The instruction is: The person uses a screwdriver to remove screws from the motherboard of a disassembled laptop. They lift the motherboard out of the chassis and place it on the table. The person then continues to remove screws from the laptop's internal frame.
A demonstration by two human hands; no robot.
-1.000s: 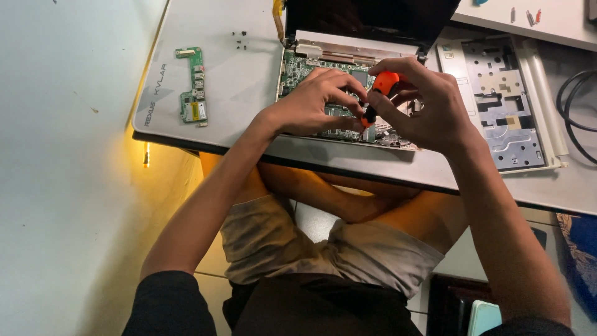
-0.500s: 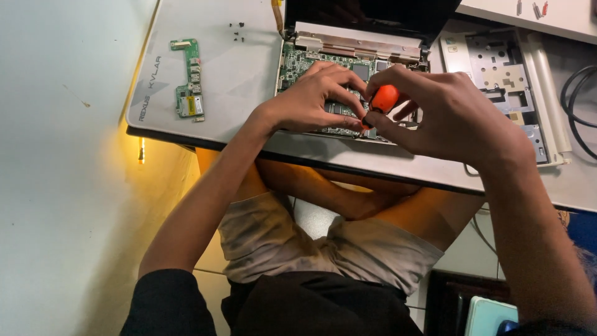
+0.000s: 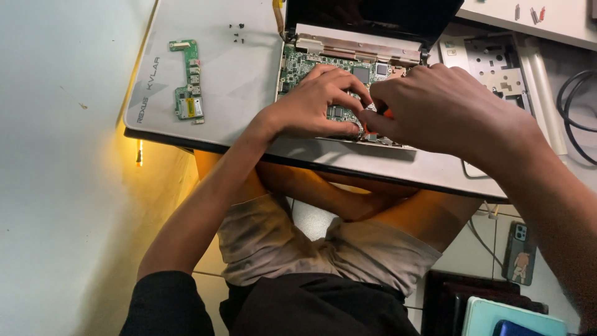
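An opened laptop lies on a low white table (image 3: 249, 93) with its green mainboard (image 3: 297, 62) exposed. My left hand (image 3: 317, 102) rests on the board, fingers bent, with its fingertips down beside my right hand. Whether those fingertips pinch anything is hidden. My right hand (image 3: 448, 109) is closed over a screwdriver with an orange handle (image 3: 388, 114). Only a sliver of the orange shows between the fingers, and the tip is hidden at the board's front edge.
A small green circuit board (image 3: 188, 81) and a few loose screws (image 3: 236, 31) lie on the table to the left. A removed grey laptop cover (image 3: 497, 68) and a black cable (image 3: 575, 106) are at the right. A phone (image 3: 519, 252) lies on the floor.
My right hand has turned over the screwdriver, so its orange handle is now almost covered. Both hands have shifted slightly lower on the board.
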